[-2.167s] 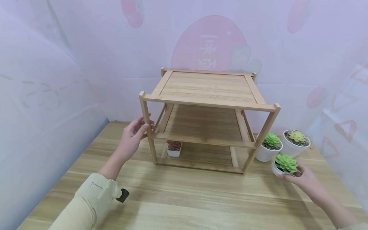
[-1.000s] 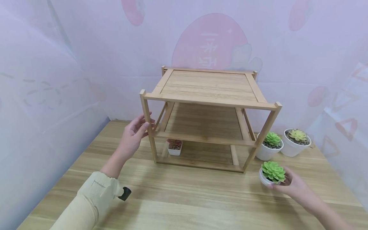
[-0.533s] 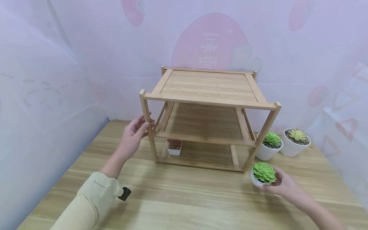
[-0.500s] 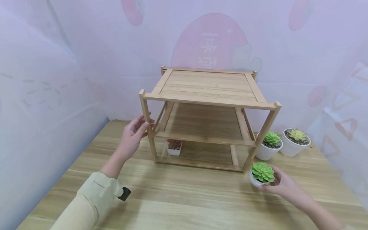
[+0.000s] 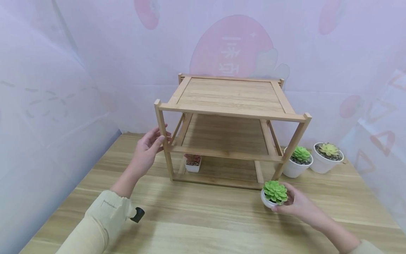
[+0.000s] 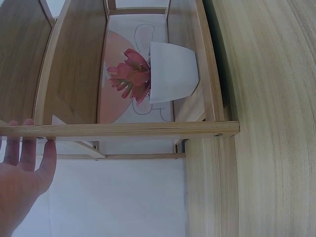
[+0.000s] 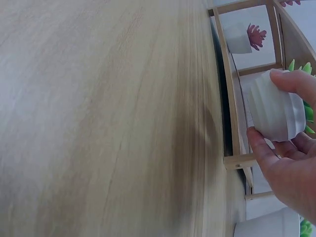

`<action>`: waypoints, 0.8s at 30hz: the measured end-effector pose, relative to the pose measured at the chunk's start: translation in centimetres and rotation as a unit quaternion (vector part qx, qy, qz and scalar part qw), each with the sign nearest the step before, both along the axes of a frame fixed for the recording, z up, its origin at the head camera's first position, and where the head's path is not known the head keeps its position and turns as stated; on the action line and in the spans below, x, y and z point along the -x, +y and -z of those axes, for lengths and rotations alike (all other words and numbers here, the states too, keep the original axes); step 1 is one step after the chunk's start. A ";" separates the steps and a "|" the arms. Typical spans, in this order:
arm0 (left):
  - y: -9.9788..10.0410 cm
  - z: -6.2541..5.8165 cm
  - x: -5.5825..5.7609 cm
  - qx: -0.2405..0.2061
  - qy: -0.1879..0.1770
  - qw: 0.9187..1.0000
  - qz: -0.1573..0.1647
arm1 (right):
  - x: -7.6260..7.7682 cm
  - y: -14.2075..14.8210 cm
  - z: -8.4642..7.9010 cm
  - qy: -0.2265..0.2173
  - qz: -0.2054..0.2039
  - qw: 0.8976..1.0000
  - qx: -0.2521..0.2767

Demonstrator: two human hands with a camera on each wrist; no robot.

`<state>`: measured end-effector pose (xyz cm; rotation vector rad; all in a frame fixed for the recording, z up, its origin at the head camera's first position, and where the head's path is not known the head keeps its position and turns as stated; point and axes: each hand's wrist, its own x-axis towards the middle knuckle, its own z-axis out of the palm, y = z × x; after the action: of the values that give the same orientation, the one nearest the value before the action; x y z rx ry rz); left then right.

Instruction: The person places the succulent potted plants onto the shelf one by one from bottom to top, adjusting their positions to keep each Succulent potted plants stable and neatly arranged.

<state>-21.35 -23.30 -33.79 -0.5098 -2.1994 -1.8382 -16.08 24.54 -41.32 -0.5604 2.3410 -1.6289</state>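
A small green succulent in a white ribbed pot is gripped by my right hand, just in front of the shelf's front right leg. In the right wrist view, thumb and fingers span the white pot, raised off the tabletop. My left hand holds the front left post of a three-tier wooden shelf, thumb in front and fingers behind. On the bottom tier, toward the left, a red succulent in a white pot stands; the left wrist view shows its red leaves and the post beside it.
Two larger white pots stand on the table right of the shelf: one with a bright green succulent, partly behind the shelf leg, and one with a yellow-green succulent. Printed cloth hangs behind and at both sides of the wooden table.
My right hand has carried the green potted succulent leftward, from near the two larger pots to in front of the shelf's right leg. My left hand has stayed on the post.
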 end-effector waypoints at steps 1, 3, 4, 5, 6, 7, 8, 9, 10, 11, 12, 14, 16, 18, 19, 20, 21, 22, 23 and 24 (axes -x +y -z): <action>0.0 0.0 0.0 0.000 0.001 1.000 0.000 | 0.1 -0.2 0.0 -0.001 -0.004 1.000 0.004; 0.0 0.0 0.0 0.000 0.003 1.000 -0.001 | 0.2 -0.5 0.0 -0.004 -0.013 1.000 0.012; 0.0 -0.1 0.0 0.000 0.003 1.000 -0.001 | 0.3 -0.7 0.0 -0.008 -0.016 1.000 0.014; 0.0 -0.1 0.0 0.000 0.003 1.000 -0.001 | 0.3 -0.9 0.0 -0.012 -0.018 1.000 0.015; 0.0 -0.1 0.0 0.000 0.002 1.000 -0.002 | 0.4 -1.0 0.0 -0.017 -0.020 1.000 0.016; 0.0 -0.1 0.0 0.000 0.001 1.000 -0.002 | 0.4 -1.2 0.1 -0.020 -0.021 0.999 0.016; 0.0 -0.1 -0.1 0.001 0.000 1.000 -0.002 | 0.5 -1.3 0.1 -0.023 -0.021 0.999 0.014; 0.0 -0.1 -0.1 0.001 -0.002 1.000 -0.002 | 0.5 -1.5 0.1 -0.026 -0.022 0.999 0.013; 0.0 -0.1 0.0 0.002 -0.003 1.000 -0.002 | 0.5 -1.7 0.1 -0.027 -0.023 0.999 0.012; 0.0 -0.1 0.0 0.003 -0.003 1.000 -0.002 | 0.6 -1.9 0.2 -0.028 -0.024 0.999 0.011; 0.0 -0.1 0.0 0.004 -0.004 1.000 -0.002 | 0.6 -2.0 0.2 -0.029 -0.025 0.999 0.011; 0.0 0.0 0.0 0.005 -0.004 1.000 -0.002 | 0.7 -2.4 0.3 -0.027 -0.029 0.999 0.009; 0.0 0.0 0.0 0.004 -0.003 1.000 -0.002 | 0.8 -2.9 0.4 -0.023 -0.035 0.999 0.011; 0.0 0.0 0.0 0.002 -0.003 1.000 -0.001 | 0.9 -3.3 0.5 -0.021 -0.040 0.999 0.014; 0.0 0.0 0.0 0.001 -0.002 1.000 -0.002 | 1.0 -3.5 0.6 -0.019 -0.041 0.999 0.015; 0.0 0.0 0.0 0.001 -0.002 1.000 -0.002 | 1.1 -3.7 0.7 -0.021 -0.039 0.999 0.013; 0.0 0.0 0.0 0.001 -0.002 1.000 -0.003 | 1.1 -3.9 0.7 -0.022 -0.038 0.999 0.010; 0.0 0.0 0.0 0.003 -0.001 1.000 -0.003 | 1.2 -4.0 0.8 -0.024 -0.037 0.999 0.007; 0.0 0.0 0.0 0.003 -0.001 1.000 -0.003 | 1.2 -4.2 0.9 -0.025 -0.035 0.999 0.001; 0.0 0.0 0.0 0.004 -0.001 1.000 -0.003 | 1.3 -4.4 1.0 -0.025 -0.034 0.999 -0.004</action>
<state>-21.35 -23.27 -33.80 -0.5036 -2.2080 -1.8278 -17.35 20.17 -42.31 -0.5859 2.2663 -1.5847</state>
